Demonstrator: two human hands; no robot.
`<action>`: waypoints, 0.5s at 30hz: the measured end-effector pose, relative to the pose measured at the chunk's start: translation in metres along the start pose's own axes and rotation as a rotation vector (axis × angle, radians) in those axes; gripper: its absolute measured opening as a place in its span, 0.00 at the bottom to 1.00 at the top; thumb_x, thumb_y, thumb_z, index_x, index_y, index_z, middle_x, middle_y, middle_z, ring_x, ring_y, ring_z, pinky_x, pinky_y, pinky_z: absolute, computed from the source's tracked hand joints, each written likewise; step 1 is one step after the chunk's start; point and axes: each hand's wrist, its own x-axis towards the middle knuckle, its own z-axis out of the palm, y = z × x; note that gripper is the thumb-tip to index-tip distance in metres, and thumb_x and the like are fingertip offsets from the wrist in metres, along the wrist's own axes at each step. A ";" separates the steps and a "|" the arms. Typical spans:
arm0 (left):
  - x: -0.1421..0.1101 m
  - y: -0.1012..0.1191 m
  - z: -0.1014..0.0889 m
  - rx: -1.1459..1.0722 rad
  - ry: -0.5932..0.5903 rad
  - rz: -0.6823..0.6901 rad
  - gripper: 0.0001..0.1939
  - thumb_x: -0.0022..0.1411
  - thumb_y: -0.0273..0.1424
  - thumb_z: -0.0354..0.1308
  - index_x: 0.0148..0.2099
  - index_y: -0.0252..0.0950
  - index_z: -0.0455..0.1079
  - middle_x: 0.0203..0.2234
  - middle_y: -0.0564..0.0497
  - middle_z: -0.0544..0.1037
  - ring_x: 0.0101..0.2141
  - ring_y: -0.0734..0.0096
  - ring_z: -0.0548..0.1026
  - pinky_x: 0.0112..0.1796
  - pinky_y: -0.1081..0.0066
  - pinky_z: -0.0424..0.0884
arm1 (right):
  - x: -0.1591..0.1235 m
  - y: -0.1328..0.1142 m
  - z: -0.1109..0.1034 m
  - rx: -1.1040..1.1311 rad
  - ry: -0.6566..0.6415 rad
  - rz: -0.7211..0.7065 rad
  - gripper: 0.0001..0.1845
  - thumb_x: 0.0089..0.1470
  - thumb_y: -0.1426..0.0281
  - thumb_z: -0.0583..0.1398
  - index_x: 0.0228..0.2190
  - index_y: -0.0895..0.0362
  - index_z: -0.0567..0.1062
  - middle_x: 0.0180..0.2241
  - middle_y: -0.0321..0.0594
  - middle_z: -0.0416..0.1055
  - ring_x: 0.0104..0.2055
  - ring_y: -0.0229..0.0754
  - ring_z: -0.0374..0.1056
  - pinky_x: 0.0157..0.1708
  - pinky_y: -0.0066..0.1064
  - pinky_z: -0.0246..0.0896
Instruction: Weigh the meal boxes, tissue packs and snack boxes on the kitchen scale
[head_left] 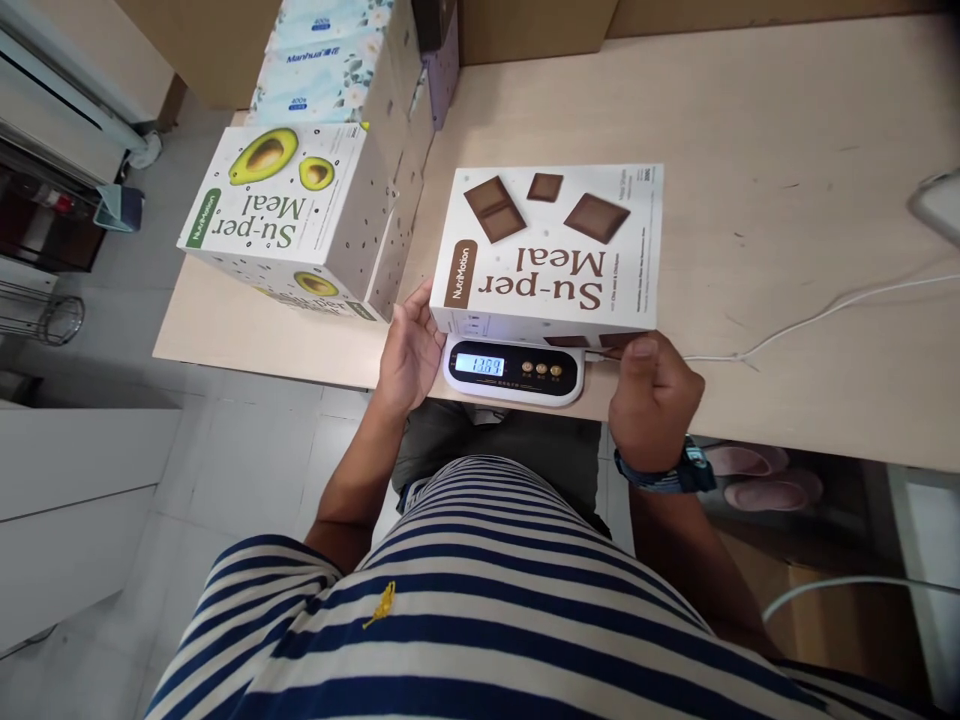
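Observation:
A white Su-per Meal box with chocolate pictures (551,250) rests on a small white digital kitchen scale (517,372), covering its weighing plate. The scale's display (480,365) glows with digits. At the box's near left corner, my left hand (411,355) is open, palm turned up, with its fingertips against the side and partly hidden. My right hand (651,400) has its fingers curled at the near right corner, the thumb against the box edge. A white cable (757,352) runs from the scale behind that hand.
To the left, an avocado Su-per Meal box (277,195) sits in front of stacked tissue packs (330,60) on the wooden table (787,180). Cardboard (532,30) stands along the back. A white object (937,205) lies at the right edge. Pink slippers (772,485) are below the table.

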 end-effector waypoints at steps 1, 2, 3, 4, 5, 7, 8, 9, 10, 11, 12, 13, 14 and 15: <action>0.000 0.000 0.000 -0.005 0.002 -0.007 0.32 0.77 0.57 0.49 0.60 0.38 0.77 0.62 0.42 0.82 0.77 0.51 0.65 0.78 0.50 0.64 | 0.000 0.000 0.000 0.001 0.005 0.008 0.38 0.71 0.39 0.51 0.41 0.56 0.85 0.39 0.49 0.84 0.44 0.50 0.82 0.44 0.40 0.76; 0.000 0.000 -0.001 -0.007 0.005 -0.014 0.32 0.77 0.58 0.48 0.60 0.38 0.77 0.61 0.42 0.82 0.77 0.51 0.65 0.78 0.50 0.65 | 0.000 0.000 0.000 0.002 0.010 0.018 0.38 0.71 0.38 0.51 0.41 0.56 0.85 0.39 0.49 0.84 0.44 0.50 0.82 0.44 0.40 0.76; 0.001 0.000 -0.001 -0.004 0.010 -0.021 0.33 0.77 0.58 0.47 0.60 0.38 0.77 0.61 0.42 0.82 0.77 0.51 0.65 0.78 0.50 0.65 | 0.000 0.000 0.001 0.003 0.017 0.026 0.38 0.71 0.38 0.51 0.40 0.55 0.85 0.38 0.49 0.84 0.43 0.51 0.82 0.43 0.41 0.76; 0.001 0.001 -0.001 0.004 0.012 -0.025 0.33 0.76 0.58 0.47 0.61 0.39 0.77 0.61 0.42 0.82 0.77 0.51 0.65 0.77 0.51 0.65 | 0.000 0.000 0.001 0.006 0.027 0.031 0.39 0.71 0.37 0.50 0.40 0.55 0.85 0.38 0.48 0.84 0.42 0.51 0.82 0.42 0.41 0.76; 0.001 0.001 -0.002 0.014 0.014 -0.025 0.33 0.76 0.59 0.47 0.61 0.40 0.77 0.61 0.43 0.82 0.77 0.52 0.65 0.77 0.51 0.65 | 0.000 0.000 0.002 0.012 0.040 0.035 0.39 0.71 0.37 0.50 0.40 0.55 0.86 0.37 0.48 0.84 0.41 0.50 0.82 0.42 0.41 0.76; 0.001 0.000 -0.002 0.030 0.011 -0.017 0.32 0.75 0.59 0.49 0.61 0.41 0.77 0.61 0.44 0.82 0.76 0.52 0.66 0.77 0.52 0.66 | 0.000 0.001 0.004 0.038 0.066 0.044 0.40 0.71 0.37 0.49 0.41 0.56 0.86 0.36 0.48 0.84 0.40 0.50 0.82 0.41 0.42 0.77; 0.001 0.000 -0.002 0.030 0.010 -0.012 0.31 0.75 0.58 0.51 0.60 0.40 0.77 0.61 0.44 0.82 0.76 0.51 0.66 0.76 0.52 0.66 | 0.000 0.001 0.004 0.055 0.073 0.050 0.41 0.71 0.37 0.49 0.42 0.56 0.86 0.36 0.48 0.84 0.40 0.50 0.83 0.42 0.42 0.78; 0.001 0.000 -0.003 0.027 0.010 -0.007 0.31 0.74 0.58 0.52 0.60 0.40 0.77 0.61 0.44 0.82 0.75 0.50 0.67 0.76 0.52 0.67 | 0.000 0.001 0.005 0.078 0.077 0.058 0.41 0.72 0.38 0.49 0.43 0.57 0.87 0.36 0.48 0.85 0.40 0.50 0.83 0.42 0.43 0.78; 0.000 0.000 -0.003 0.023 0.007 0.000 0.30 0.74 0.58 0.54 0.60 0.40 0.77 0.62 0.43 0.81 0.75 0.50 0.67 0.76 0.51 0.67 | -0.001 0.002 0.006 0.107 0.079 0.064 0.41 0.72 0.38 0.49 0.44 0.58 0.87 0.37 0.49 0.85 0.40 0.51 0.83 0.42 0.44 0.79; 0.000 0.000 -0.003 0.023 0.002 0.009 0.30 0.73 0.58 0.55 0.59 0.40 0.77 0.62 0.43 0.81 0.75 0.49 0.68 0.76 0.51 0.67 | -0.001 0.003 0.006 0.144 0.078 0.071 0.42 0.72 0.38 0.49 0.46 0.58 0.87 0.37 0.50 0.85 0.41 0.51 0.84 0.43 0.44 0.80; -0.001 0.000 -0.003 0.028 -0.003 0.017 0.30 0.73 0.58 0.56 0.59 0.40 0.77 0.63 0.43 0.80 0.75 0.49 0.67 0.76 0.50 0.67 | -0.002 0.004 0.007 0.180 0.078 0.077 0.42 0.72 0.38 0.49 0.48 0.58 0.87 0.38 0.50 0.85 0.41 0.51 0.84 0.44 0.45 0.81; -0.001 0.000 -0.003 0.039 -0.006 0.026 0.30 0.72 0.58 0.56 0.59 0.40 0.77 0.64 0.43 0.79 0.75 0.49 0.67 0.75 0.50 0.67 | -0.002 0.005 0.007 0.209 0.077 0.083 0.42 0.72 0.38 0.50 0.50 0.58 0.87 0.39 0.50 0.85 0.42 0.51 0.84 0.45 0.46 0.81; -0.001 0.000 -0.003 0.052 -0.004 0.032 0.30 0.72 0.59 0.56 0.60 0.41 0.77 0.65 0.43 0.78 0.75 0.48 0.67 0.75 0.49 0.67 | -0.003 0.006 0.007 0.223 0.075 0.086 0.42 0.72 0.38 0.50 0.52 0.58 0.86 0.39 0.50 0.85 0.42 0.51 0.84 0.46 0.47 0.81; -0.001 0.001 -0.003 0.066 0.007 0.035 0.31 0.72 0.60 0.55 0.60 0.41 0.76 0.67 0.43 0.77 0.75 0.48 0.66 0.75 0.49 0.67 | -0.003 0.007 0.007 0.222 0.066 0.086 0.42 0.72 0.38 0.50 0.53 0.58 0.86 0.40 0.50 0.85 0.43 0.51 0.85 0.47 0.47 0.82</action>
